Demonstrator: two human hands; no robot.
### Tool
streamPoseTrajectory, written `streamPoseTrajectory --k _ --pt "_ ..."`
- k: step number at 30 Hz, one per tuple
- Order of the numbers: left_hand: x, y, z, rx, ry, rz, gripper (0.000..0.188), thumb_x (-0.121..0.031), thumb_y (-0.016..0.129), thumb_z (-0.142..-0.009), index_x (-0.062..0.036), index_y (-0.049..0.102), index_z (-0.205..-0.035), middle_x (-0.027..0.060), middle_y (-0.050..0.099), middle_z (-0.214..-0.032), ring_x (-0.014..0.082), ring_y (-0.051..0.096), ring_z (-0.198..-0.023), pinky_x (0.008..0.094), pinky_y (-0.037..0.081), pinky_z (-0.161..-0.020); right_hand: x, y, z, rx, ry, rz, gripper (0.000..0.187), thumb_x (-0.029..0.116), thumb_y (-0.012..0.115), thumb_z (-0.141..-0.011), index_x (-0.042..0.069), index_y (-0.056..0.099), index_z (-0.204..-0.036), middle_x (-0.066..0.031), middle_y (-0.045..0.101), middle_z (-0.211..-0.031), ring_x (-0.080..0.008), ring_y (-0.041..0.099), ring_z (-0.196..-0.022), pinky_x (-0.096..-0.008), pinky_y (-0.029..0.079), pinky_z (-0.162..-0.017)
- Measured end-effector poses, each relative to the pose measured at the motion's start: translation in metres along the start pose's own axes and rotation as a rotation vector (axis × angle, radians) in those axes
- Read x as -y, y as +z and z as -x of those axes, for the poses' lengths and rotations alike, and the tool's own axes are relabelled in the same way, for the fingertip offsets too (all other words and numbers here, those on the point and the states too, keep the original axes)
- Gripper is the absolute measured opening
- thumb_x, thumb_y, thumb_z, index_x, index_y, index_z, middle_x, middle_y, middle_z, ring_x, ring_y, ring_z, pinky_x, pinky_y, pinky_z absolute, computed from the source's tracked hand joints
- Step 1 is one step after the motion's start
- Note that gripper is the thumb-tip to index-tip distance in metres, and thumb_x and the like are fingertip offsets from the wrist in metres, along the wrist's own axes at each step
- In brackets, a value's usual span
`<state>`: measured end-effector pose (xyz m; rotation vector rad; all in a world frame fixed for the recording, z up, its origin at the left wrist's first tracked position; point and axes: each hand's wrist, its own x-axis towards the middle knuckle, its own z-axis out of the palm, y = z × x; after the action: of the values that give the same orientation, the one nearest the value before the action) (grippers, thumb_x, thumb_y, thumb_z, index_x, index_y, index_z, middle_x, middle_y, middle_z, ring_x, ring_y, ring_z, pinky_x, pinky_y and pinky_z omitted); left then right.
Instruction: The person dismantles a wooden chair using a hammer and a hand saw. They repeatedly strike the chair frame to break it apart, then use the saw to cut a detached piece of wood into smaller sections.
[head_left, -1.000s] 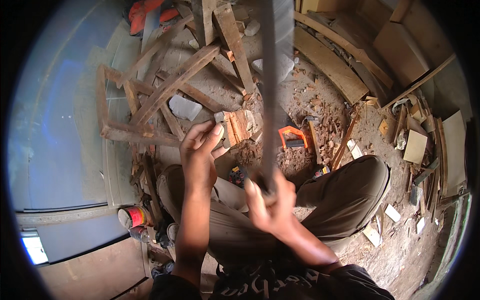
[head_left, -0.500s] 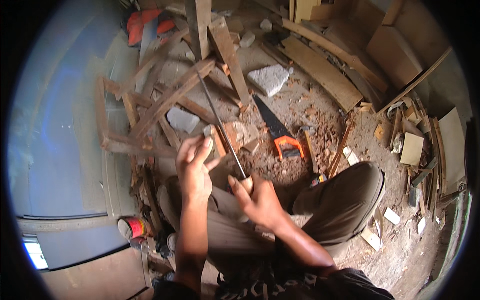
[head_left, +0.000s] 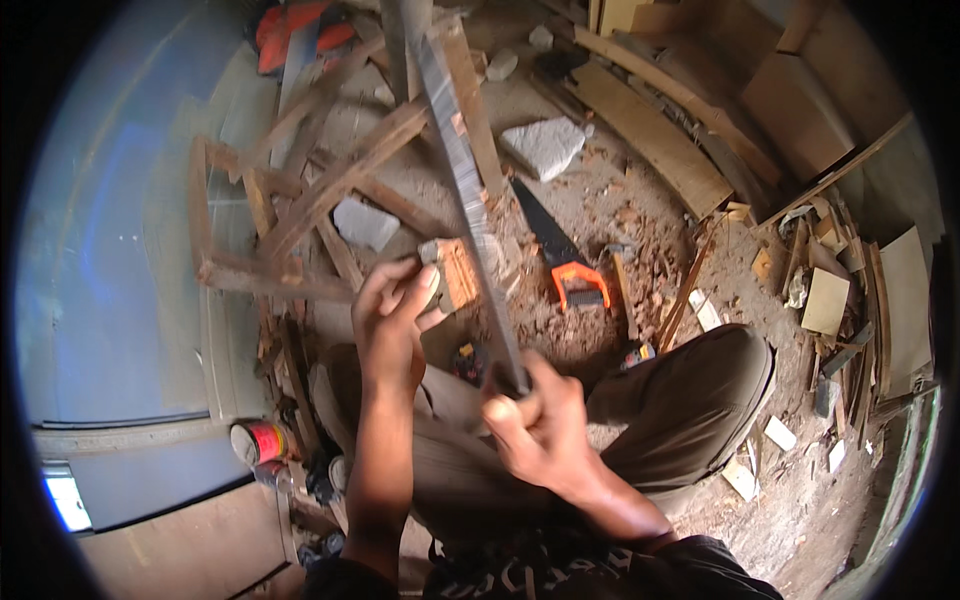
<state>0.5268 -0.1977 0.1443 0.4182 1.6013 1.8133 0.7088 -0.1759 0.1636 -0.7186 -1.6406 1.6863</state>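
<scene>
My right hand [head_left: 545, 425] is closed round the handle of a machete [head_left: 462, 180], whose long grey blade points up and away, its flat side showing and a little blurred. My left hand [head_left: 390, 325] grips a short block of wood [head_left: 457, 275] between thumb and fingers. The block has a rough, freshly cut orange-brown face beside the blade. Whether blade and block touch, I cannot tell. Beyond my hands lies a handsaw [head_left: 548, 230] with a black blade and orange handle, on a floor strewn with chips.
A wooden frame [head_left: 340, 185] of crossed beams stands at the left. A hammer [head_left: 622, 285] lies right of the saw, and a pale stone block [head_left: 545, 148] beyond it. Boards [head_left: 650, 140] and scraps pile up at the right. A red-labelled can [head_left: 262, 442] stands at lower left.
The machete has turned from edge-on to showing its flat side, and my right hand has moved slightly right and down. The block in my left hand now shows more of its cut face.
</scene>
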Motion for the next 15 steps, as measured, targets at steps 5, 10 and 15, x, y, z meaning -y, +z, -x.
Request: streamPoseTrajectory --k 5,10,15 --pt "0.003 -0.004 -0.003 0.103 0.056 -0.013 0.014 -0.018 0.068 -0.093 -0.0124 0.063 -0.104 0.0008 0.065 -0.114 0.0138 0.062 -0.104 0.0443 0.055 -0.083 -0.059 0.006 -0.017 -0.03 0.258 0.185 0.042 0.028 0.061 -0.102 -0.003 0.053 -0.074 -0.0014 0.044 -0.051 -0.005 0.04 -0.05 -0.0308 0.033 -0.043" --pt "-0.004 -0.009 -0.005 0.057 0.0 -0.05 0.014 -0.019 0.069 -0.092 -0.012 0.063 -0.103 -0.0002 0.066 -0.111 0.0127 0.061 -0.107 0.0422 0.056 -0.083 -0.009 0.0 -0.006 -0.014 0.205 -0.023 0.037 0.025 0.066 -0.098 -0.009 0.054 -0.096 -0.0126 0.056 -0.056 -0.0115 0.049 -0.047 -0.035 0.043 -0.048" --pt "0.005 -0.002 -0.003 0.061 0.032 0.0 0.016 -0.017 0.069 -0.092 -0.0103 0.064 -0.106 0.001 0.066 -0.105 0.0104 0.063 -0.099 0.0325 0.059 -0.072 -0.047 0.016 -0.01 -0.012 0.267 0.118 0.038 0.027 0.067 -0.097 -0.007 0.054 -0.087 -0.0158 0.054 -0.054 -0.019 0.056 -0.044 -0.0372 0.042 -0.046"
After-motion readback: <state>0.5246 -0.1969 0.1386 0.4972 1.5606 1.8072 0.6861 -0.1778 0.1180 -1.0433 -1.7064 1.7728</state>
